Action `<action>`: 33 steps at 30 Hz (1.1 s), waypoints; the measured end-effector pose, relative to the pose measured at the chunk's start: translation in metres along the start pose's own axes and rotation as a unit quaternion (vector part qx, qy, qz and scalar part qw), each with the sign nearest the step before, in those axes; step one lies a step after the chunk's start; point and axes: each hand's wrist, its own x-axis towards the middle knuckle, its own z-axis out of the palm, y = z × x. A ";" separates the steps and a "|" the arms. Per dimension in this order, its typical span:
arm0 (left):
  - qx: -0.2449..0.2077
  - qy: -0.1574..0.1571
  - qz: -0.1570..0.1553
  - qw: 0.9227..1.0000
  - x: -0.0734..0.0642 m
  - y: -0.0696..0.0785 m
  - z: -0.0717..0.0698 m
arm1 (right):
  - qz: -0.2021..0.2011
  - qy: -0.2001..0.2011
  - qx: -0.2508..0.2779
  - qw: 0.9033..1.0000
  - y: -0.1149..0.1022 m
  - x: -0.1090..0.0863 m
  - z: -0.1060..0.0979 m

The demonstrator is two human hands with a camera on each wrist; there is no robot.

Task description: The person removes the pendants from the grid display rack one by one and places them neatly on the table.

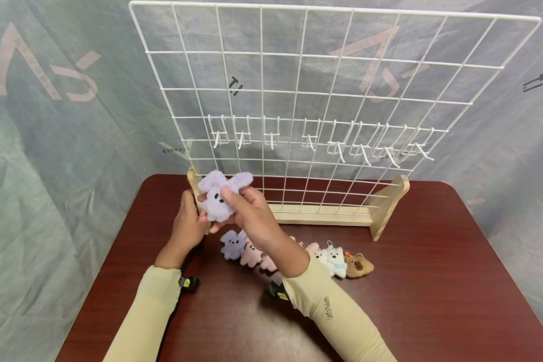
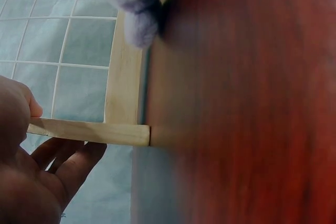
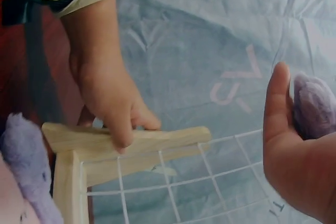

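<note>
My right hand (image 1: 259,221) holds a lavender plush toy (image 1: 215,205) by one side, its face and two long ears turned up, in front of the stand's left end. Thumb and fingers of my left hand (image 1: 186,230) grip the wooden side foot (image 2: 89,131) of the white wire grid rack (image 1: 298,93); the left and right wrist views both show this hold. On the table below lies a second lavender plush (image 1: 232,245), beside a pink plush (image 1: 251,255). My right forearm hides part of that row.
Several white hooks (image 1: 271,140) hang in a line across the grid. White plush toys (image 1: 336,261) and a brown bear plush (image 1: 359,265) lie at the row's right end. The rack stands toward the back of the dark red table (image 1: 434,301), with grey cloth (image 1: 95,141) behind.
</note>
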 end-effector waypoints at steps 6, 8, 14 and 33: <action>0.010 -0.004 -0.004 1.000 0.002 0.000 0.000 | 0.034 0.055 -0.041 0.997 0.008 0.000 -0.008; 0.016 -0.008 -0.018 1.000 0.002 0.000 0.000 | 0.049 0.079 -0.056 0.994 0.012 0.000 -0.009; 0.017 -0.026 -0.029 0.999 0.000 0.001 -0.001 | 0.085 0.122 -0.087 0.985 0.029 -0.001 -0.010; -0.066 -0.079 0.009 0.995 0.005 -0.003 -0.017 | 0.186 0.052 -0.226 0.955 0.061 -0.004 -0.014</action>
